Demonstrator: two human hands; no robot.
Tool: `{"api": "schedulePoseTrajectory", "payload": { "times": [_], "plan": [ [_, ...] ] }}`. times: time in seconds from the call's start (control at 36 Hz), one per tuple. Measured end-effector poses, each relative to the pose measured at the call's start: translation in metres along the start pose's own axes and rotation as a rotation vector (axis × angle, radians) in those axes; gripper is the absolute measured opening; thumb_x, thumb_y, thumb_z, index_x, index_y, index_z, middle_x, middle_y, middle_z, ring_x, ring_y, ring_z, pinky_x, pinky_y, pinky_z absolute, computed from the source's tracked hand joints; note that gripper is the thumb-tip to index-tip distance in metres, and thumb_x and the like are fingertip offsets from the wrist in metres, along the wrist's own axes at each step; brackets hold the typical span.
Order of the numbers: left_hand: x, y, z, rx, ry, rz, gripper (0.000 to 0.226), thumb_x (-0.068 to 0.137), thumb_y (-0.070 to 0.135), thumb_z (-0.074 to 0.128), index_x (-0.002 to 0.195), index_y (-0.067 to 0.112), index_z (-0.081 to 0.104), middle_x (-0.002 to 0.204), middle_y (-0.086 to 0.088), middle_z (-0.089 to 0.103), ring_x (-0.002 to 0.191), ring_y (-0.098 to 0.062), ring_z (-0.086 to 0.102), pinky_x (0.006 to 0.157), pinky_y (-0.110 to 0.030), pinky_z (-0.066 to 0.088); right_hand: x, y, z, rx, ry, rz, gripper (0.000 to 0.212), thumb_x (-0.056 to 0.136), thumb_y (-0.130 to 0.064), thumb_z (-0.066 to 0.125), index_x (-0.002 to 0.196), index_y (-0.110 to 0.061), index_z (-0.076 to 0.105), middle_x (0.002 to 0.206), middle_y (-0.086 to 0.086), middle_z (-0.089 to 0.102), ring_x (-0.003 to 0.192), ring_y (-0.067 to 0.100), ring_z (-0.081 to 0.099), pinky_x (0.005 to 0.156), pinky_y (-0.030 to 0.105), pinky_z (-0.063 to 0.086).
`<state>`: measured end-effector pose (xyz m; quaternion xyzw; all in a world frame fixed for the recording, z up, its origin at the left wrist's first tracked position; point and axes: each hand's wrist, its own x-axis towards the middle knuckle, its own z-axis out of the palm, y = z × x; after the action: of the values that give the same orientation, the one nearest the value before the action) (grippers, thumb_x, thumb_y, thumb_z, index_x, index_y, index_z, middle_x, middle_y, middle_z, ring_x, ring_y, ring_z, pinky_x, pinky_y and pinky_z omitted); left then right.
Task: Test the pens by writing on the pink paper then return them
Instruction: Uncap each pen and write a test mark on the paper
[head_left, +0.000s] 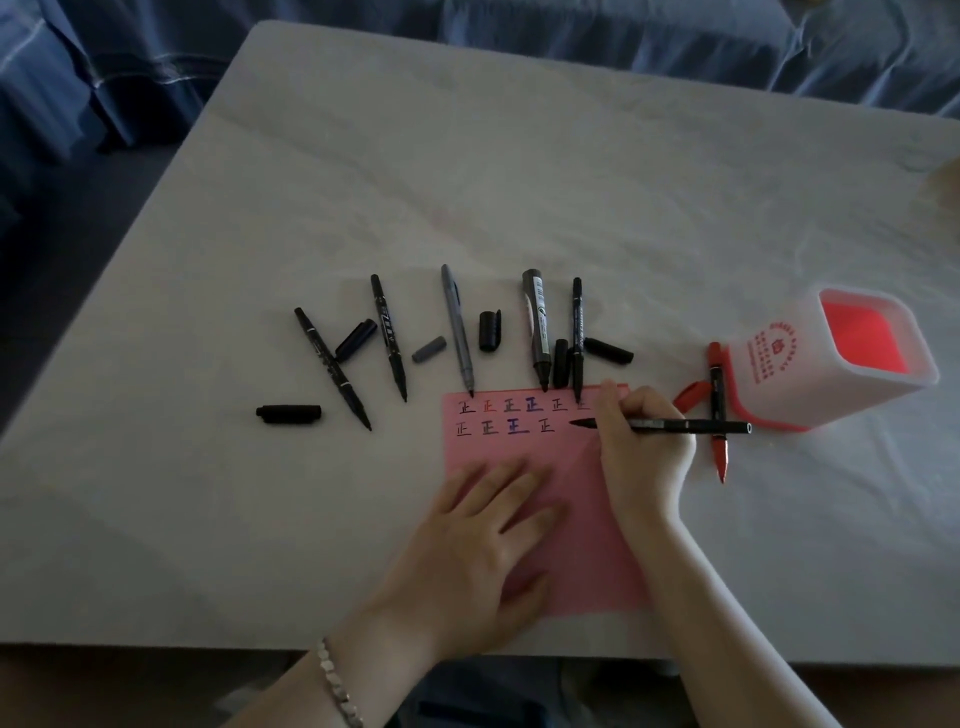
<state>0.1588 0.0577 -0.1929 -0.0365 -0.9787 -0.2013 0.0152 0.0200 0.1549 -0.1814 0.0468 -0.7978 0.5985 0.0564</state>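
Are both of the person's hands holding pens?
No, only the right hand grips a black pen, while the left hand lies flat on the pink paper.

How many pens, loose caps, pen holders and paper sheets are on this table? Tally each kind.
Pens: 7, one held in the right hand
Loose caps: 7
Pen holder: 1
Pink paper: 1
Total: 16
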Motion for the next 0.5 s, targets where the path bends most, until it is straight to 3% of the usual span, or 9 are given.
{"api": "schedulePoseTrajectory", "payload": {
  "times": [0.5],
  "plan": [
    [0.0010,0.0003,-0.0012,-0.015,-0.001,-0.007,0.053,0.079,0.051,0.045,0.126,0.028,0.053,0.139,-0.002,0.047,0.131,-0.017,0.031,0.109,-0.036,0.016,-0.0010,0.0016,-0.0013,-0.052,-0.067,-0.052,0.042,0.082,-0.007,0.061,0.046,-0.019,0.042,0.040,-0.017,0.050,0.041,0.000,0.043,0.043,0.009,0.030]
  ]
}}
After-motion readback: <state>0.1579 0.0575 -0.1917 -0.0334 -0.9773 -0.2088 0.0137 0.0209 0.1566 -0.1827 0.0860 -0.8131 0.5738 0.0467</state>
